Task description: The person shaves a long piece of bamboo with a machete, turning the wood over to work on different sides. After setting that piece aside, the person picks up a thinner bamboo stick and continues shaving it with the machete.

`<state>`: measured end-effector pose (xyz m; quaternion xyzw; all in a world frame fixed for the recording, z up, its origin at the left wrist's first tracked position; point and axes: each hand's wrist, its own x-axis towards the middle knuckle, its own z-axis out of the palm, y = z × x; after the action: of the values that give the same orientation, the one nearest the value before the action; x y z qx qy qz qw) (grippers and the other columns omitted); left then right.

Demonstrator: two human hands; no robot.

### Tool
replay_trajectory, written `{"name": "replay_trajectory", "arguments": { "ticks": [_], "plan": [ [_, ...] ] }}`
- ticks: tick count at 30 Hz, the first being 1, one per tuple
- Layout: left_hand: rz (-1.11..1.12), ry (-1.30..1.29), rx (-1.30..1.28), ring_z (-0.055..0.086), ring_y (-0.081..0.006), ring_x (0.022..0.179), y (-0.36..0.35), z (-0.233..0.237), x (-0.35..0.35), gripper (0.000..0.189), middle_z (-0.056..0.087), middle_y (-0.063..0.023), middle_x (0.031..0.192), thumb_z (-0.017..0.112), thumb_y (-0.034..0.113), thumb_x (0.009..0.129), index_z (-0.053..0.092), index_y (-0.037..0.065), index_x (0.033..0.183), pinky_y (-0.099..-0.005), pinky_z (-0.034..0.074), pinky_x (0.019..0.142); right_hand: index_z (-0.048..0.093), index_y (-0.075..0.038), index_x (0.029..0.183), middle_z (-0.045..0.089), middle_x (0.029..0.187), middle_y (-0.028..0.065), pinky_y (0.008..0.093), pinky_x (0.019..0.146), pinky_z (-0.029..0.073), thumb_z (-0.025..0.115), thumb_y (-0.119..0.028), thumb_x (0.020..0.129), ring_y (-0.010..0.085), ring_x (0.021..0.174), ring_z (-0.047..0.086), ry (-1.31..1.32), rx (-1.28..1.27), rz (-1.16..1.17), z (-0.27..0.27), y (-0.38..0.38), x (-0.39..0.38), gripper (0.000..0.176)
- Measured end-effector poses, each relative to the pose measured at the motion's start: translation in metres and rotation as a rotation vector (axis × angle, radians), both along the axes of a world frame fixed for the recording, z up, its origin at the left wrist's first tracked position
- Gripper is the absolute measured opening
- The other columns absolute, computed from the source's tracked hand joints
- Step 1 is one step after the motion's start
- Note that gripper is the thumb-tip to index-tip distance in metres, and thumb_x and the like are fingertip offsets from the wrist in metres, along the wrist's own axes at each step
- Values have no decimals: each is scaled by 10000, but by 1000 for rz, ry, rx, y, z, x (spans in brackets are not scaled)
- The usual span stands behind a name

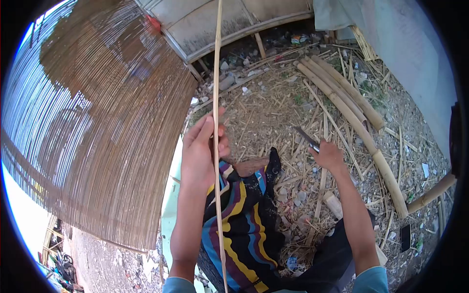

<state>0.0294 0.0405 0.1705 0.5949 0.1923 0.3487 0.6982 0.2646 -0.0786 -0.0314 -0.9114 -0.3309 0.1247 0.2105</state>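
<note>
A long, pale bamboo strip (217,83) runs nearly upright through the middle of the view. My left hand (200,146) grips it, thumb pressed along its side and fingers curled behind. To the right, my right hand (328,155) is closed around the handle of a knife (307,136), whose dark blade points up and left, apart from the strip. A striped cloth (239,215) in black, yellow, blue and purple lies over my leg below the left hand. Close to its upper edge is a reddish-brown block (251,167).
Thick bamboo poles (349,102) lie on the right, among scattered shavings. A slatted bamboo screen (107,136) fills the left side. A dark phone (405,238) rests on the ground at lower right. A pale panelled wall (205,24) stands at the back.
</note>
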Motion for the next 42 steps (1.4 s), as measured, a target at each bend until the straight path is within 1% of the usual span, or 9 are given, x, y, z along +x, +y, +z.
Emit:
{"name": "replay_trajectory", "arguments": {
  "ticks": [6,10,15,24,26,30,35,40,42],
  "plan": [
    [69,-151,180,402,-90,582,53,97,49,257,436,-6,740,448,198,947,493,-9,1091,-227,339,504,540,3,1039,624,1003,202,430,836,487,534,-510,838,339,958,617,9,5,-37,-7,4,9,552],
    [254,-325,278,446,-110,554,63,99,66,172,465,-22,707,456,171,942,499,6,965,-248,372,486,527,7,1065,621,1018,203,420,827,495,526,-521,842,335,962,618,-5,-25,-39,-7,4,13,573],
    [188,-249,424,592,-122,780,82,47,61,106,626,-38,884,540,147,921,518,52,964,-290,465,664,526,18,1060,630,975,194,426,806,500,520,-476,860,326,936,624,3,10,-55,-8,1,17,533],
    [31,3,410,608,-178,951,97,-92,34,118,632,-102,981,536,21,896,546,-24,1004,-366,515,842,511,13,1051,631,965,201,436,812,489,497,-482,873,340,925,621,-12,42,-50,2,-13,13,526],
    [127,159,667,617,-196,934,97,-117,22,141,640,-128,981,543,61,903,575,-57,973,-344,523,852,517,10,1050,631,965,205,438,813,491,492,-484,876,339,930,620,-20,9,-34,5,-14,12,525],
    [324,79,355,628,-184,896,85,-138,-15,215,661,-127,935,606,139,881,615,-59,964,-285,501,835,529,2,1072,629,977,203,442,816,491,489,-509,873,340,941,617,6,-49,-9,7,-13,10,550],
    [343,-283,397,528,-298,1112,75,-154,-62,684,592,-163,1078,483,636,763,545,9,1031,-521,387,1003,538,12,1031,633,936,212,444,804,491,516,-501,863,351,913,621,-61,-26,26,-2,-11,4,539],
    [505,-463,597,616,-249,824,54,-117,-88,575,617,-130,838,535,579,769,565,6,809,-436,495,828,517,35,1013,632,827,228,449,760,493,589,-391,837,373,851,624,-72,33,97,-4,-9,-9,467],
    [243,-527,551,533,-144,621,50,-102,-101,538,548,-45,716,445,608,810,516,78,746,-331,449,702,505,49,1011,628,833,234,454,762,489,636,-244,788,387,854,618,-26,132,168,-3,-11,-16,391]
  ]
}}
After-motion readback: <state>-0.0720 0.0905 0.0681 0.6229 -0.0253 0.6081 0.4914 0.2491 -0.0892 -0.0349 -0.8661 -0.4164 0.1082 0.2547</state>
